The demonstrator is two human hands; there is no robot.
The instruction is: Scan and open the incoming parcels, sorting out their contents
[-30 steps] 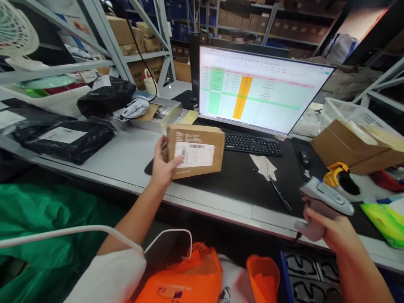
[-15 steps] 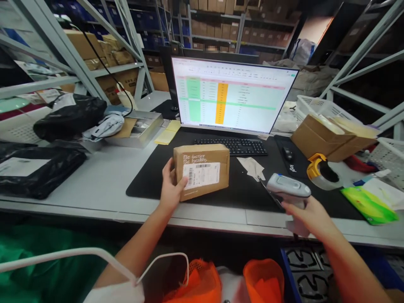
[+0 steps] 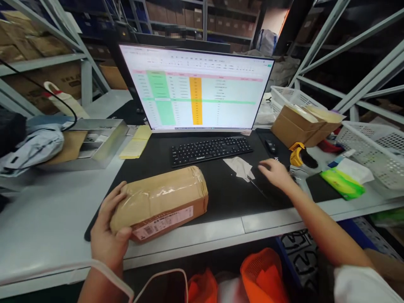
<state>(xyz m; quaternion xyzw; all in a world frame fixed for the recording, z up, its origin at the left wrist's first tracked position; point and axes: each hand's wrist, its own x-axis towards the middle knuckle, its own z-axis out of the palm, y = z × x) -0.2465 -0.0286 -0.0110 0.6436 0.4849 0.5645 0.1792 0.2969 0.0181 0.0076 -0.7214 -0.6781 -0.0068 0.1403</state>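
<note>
Since a moment ago I have laid the parcel [image 3: 160, 201] down flat, its taped top now facing up and its white label turned toward the front edge of the desk [image 3: 47, 227], and the grey scanner has left my right hand [image 3: 274, 173]. My left hand [image 3: 109, 233] cups the parcel's left end, thumb curled over the near lower corner, fingers wrapped round the back, so this grip is closed on it. It is a long brown cardboard block, glossy and wrinkled with clear tape, lying half on the black desk mat [image 3: 221, 189] near the front edge. My right hand rests palm down and loosely spread on the mat toward the right edge, holding nothing, just beside a crumpled white paper scrap [image 3: 240, 167] and a thin dark pen [image 3: 256, 188]. Behind it sit the black keyboard [image 3: 210, 150] and mouse [image 3: 270, 146], then the wide monitor [image 3: 195, 86].
</note>
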